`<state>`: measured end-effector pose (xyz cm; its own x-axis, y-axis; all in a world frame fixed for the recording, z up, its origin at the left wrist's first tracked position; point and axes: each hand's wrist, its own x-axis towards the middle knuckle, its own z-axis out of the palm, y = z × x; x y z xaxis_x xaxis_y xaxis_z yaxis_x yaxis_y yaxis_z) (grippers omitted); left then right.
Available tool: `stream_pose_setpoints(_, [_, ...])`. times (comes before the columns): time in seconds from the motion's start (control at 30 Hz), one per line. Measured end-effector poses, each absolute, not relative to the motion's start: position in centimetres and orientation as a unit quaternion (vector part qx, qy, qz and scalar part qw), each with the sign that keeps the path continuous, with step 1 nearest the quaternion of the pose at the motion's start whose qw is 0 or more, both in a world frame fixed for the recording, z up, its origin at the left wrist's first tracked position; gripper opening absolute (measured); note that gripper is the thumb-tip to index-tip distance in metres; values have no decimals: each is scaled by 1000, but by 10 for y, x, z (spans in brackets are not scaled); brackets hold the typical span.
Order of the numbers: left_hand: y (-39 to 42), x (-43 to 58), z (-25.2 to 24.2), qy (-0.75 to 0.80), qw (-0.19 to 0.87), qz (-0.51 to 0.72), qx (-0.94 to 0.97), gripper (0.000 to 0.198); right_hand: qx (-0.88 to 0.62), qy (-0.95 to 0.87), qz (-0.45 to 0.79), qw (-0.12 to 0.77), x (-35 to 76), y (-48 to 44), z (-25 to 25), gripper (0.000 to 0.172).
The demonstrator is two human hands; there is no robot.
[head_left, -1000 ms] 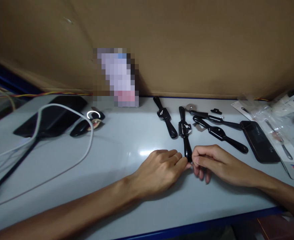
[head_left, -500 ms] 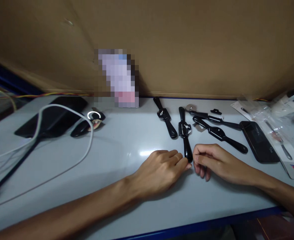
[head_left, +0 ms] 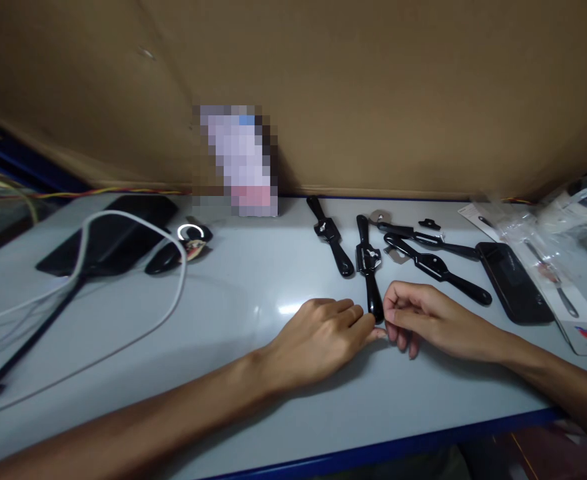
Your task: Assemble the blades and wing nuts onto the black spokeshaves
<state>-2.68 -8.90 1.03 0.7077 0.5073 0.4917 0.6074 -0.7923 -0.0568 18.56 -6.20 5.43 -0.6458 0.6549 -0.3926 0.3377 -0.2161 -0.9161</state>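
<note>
My left hand [head_left: 326, 337] rests palm down on the table, fingers curled under and pressed together, its thumb reaching right. Its fingertips are hidden; no held thing shows. My right hand [head_left: 418, 320] lies just to the right with loosely bent, slightly parted fingers and nothing visible in them; its fingers meet the left thumb tip. Between the hands ends the handle of a black spokeshave [head_left: 372, 293] with a metal screw. Left of that lies a second spokeshave [head_left: 340, 257]. Two more black spokeshave bodies, one in front [head_left: 458, 283] and one behind [head_left: 460, 249], lie to the right.
Loose blades [head_left: 398, 255] and a small black cap piece [head_left: 429, 224] lie among the tools. A black phone [head_left: 516, 283] and packaging card [head_left: 586, 327] sit right. A white cable [head_left: 183, 280], black flat device [head_left: 108, 233] and watch [head_left: 190, 232] are left. Cardboard [head_left: 398, 100] stands behind.
My left thumb has stretched farther right, to the fingers of my right hand. The right hand has shifted slightly left and up. The tools stay where they were.
</note>
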Motion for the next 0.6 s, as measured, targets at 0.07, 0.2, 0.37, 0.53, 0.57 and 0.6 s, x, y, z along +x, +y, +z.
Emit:
stream_pose_setpoints(0.07, [-89, -26, 10, -304, 108, -233, -918, 59, -402, -617, 665, 125, 185, -62, 54, 17])
stream_pose_setpoints(0.2, [-89, -26, 10, -310, 105, -230, -916, 61, -409, -618, 656, 141, 184, -62, 55, 30])
stream_pose_setpoints(0.37, [-91, -27, 10, -324, 63, -195, -924, 61, -415, -616, 624, 241, 186, -59, 59, 25])
stream_pose_setpoints(0.53, [-91, -27, 12, -344, 1, -158, -926, 57, -420, -619, 620, 235, 188, -54, 58, 18])
stream_pose_setpoints(0.57, [-91, -27, 12, -345, -1, -158, -925, 57, -420, -622, 621, 228, 188, -54, 58, 18])
stream_pose_setpoints(0.6, [-90, -27, 12, -344, -1, -159, -926, 57, -420, -624, 620, 224, 188, -54, 57, 19])
